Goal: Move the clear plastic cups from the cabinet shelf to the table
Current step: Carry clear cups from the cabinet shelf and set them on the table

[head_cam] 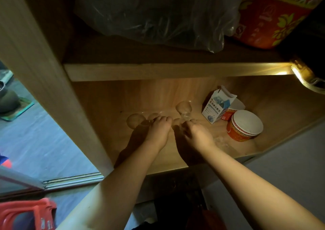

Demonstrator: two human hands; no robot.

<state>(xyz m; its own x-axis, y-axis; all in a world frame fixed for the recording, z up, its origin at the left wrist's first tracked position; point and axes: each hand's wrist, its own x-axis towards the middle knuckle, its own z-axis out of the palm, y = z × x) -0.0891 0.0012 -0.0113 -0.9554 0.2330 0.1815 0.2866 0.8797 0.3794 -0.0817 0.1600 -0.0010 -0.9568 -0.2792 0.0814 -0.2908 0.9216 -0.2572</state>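
Note:
Several clear plastic cups stand on the lower cabinet shelf [109, 106]; they are faint in the dim light. One cup [135, 121] is farthest left, another [153, 116] sits right at my left hand's fingertips, and a third [183, 107] stands farther back, above my right hand. My left hand [158, 132] reaches into the shelf with its fingers curled against the second cup. My right hand [197, 135] lies beside it, fingers bent at the base of the third cup. Whether either hand grips a cup is unclear.
A white and blue carton [215, 106] and stacked red paper bowls [243, 126] stand at the shelf's right. Crumpled clear plastic [220, 141] lies by my right wrist. The shelf above holds a plastic-wrapped bundle [154, 13] and a red patterned tub [274, 16]. A red stool [26, 214] stands at the lower left.

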